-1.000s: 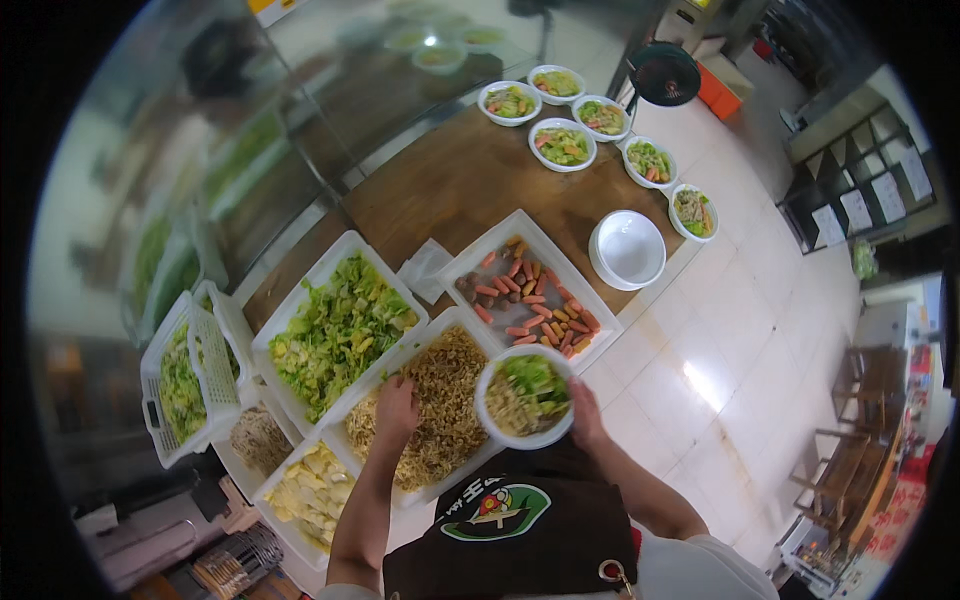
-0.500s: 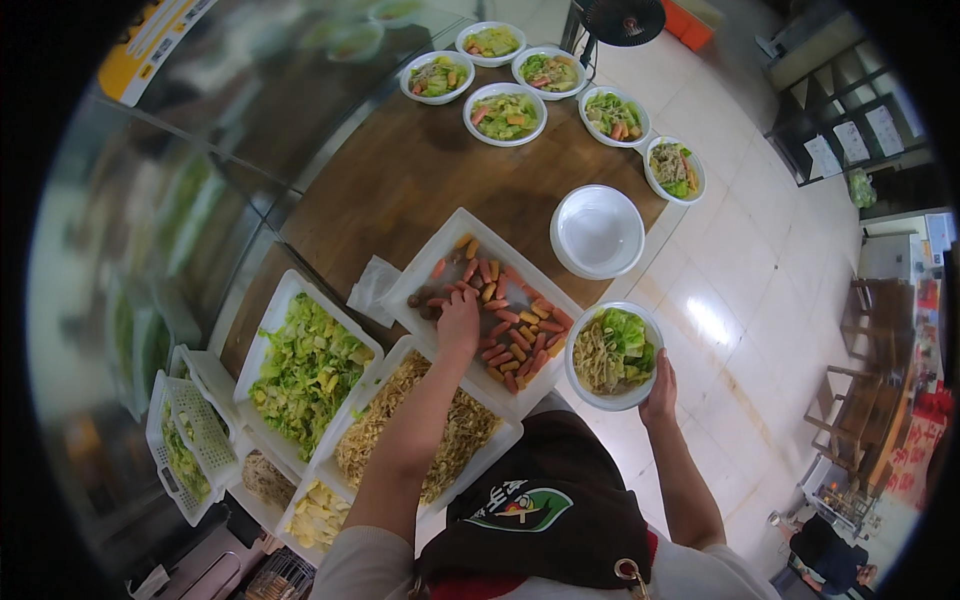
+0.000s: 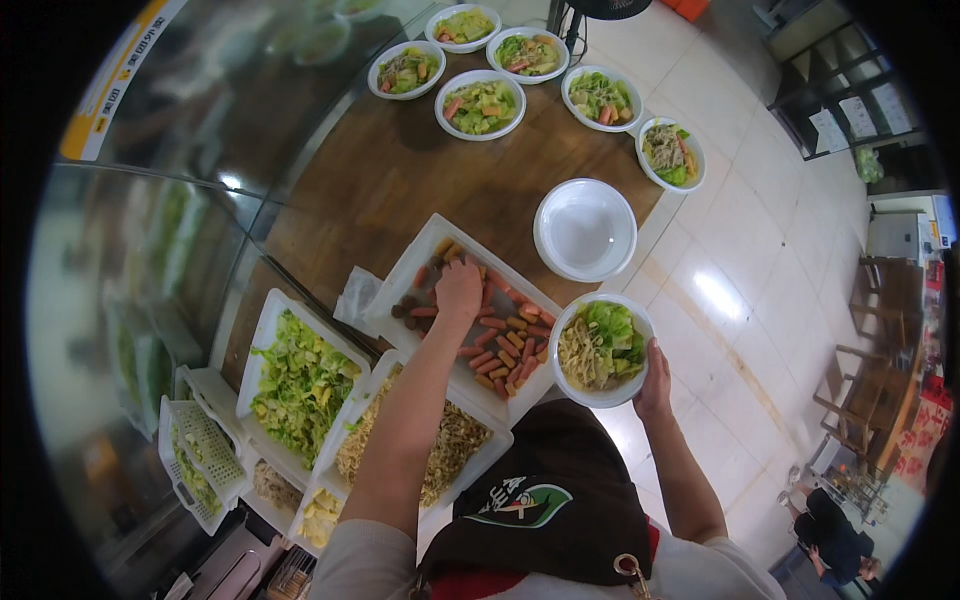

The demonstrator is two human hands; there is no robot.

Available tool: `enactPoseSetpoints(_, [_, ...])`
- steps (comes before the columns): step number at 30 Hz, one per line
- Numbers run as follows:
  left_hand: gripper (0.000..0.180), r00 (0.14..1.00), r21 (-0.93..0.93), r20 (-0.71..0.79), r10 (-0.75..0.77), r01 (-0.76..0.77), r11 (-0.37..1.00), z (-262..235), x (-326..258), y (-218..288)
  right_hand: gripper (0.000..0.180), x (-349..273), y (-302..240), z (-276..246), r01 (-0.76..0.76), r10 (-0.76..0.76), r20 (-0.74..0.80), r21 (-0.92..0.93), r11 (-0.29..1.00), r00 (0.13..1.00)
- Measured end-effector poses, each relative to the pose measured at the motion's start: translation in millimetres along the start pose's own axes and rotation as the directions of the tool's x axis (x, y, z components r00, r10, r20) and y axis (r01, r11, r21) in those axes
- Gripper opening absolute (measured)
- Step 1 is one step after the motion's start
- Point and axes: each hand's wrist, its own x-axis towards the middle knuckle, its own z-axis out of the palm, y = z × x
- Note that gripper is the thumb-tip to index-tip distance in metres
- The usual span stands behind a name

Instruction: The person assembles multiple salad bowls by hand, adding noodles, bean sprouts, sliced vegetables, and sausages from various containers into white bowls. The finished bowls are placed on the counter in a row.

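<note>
My left hand (image 3: 459, 290) reaches down into a white tray (image 3: 385, 298) of cut sausages. Its fingers curl in among pink and tan sausage pieces (image 3: 512, 345) near the far side; the fingertips are hidden, so what they pinch cannot be made out. Dark brown balls (image 3: 404, 306) lie at the tray's left end. On the right, my right hand (image 3: 653, 384) grips the side of a white bowl (image 3: 603, 401), thumb at the rim, held level beside the tray. Inside this bowl are pale noodle-like shreds (image 3: 583, 358) and green lettuce (image 3: 617, 335).
Empty white bowls (image 3: 585, 230) are stacked near the table's right edge. Several filled bowls (image 3: 480, 108) stand at the far end. Left of me are a chopped-lettuce tray (image 3: 305, 395), a tub of shreds (image 3: 455, 455) and a white basket (image 3: 190, 470). Glass panels (image 3: 225, 205) border the left.
My left hand has shifted slightly toward the far side of the sausage tray, its fingers more curled. My right hand keeps hold of the bowl. The whole view has shifted a little.
</note>
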Motion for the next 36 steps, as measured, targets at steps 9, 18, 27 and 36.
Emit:
enactPoseSetpoints(9, [0.026,0.995,-0.141,0.002,0.098,-0.097,0.985,-11.8,-11.8,-4.3,0.049,5.0,-9.1,-1.0,0.015,-0.015,-0.049,-0.003,1.000,0.999])
enactPoseSetpoints(18, [0.031,0.846,-0.692,0.123,0.520,-0.302,0.655,-146.2,-75.8,107.5,0.043,15.2,-10.3,61.8,0.176,-0.156,0.222,-0.071,0.982,0.962])
enactPoseSetpoints(27, [0.022,0.969,-0.675,-0.199,0.149,-0.246,0.696,-164.8,-86.7,53.2,0.043,61.3,-65.1,115.7,0.296,-0.297,0.038,0.022,0.955,0.954])
enactPoseSetpoints(36, [0.023,0.999,-0.648,0.014,-0.029,0.031,0.761,-140.0,-155.5,-6.2,0.032,280.1,-106.1,164.0,0.443,-0.401,0.239,-0.157,0.883,0.884])
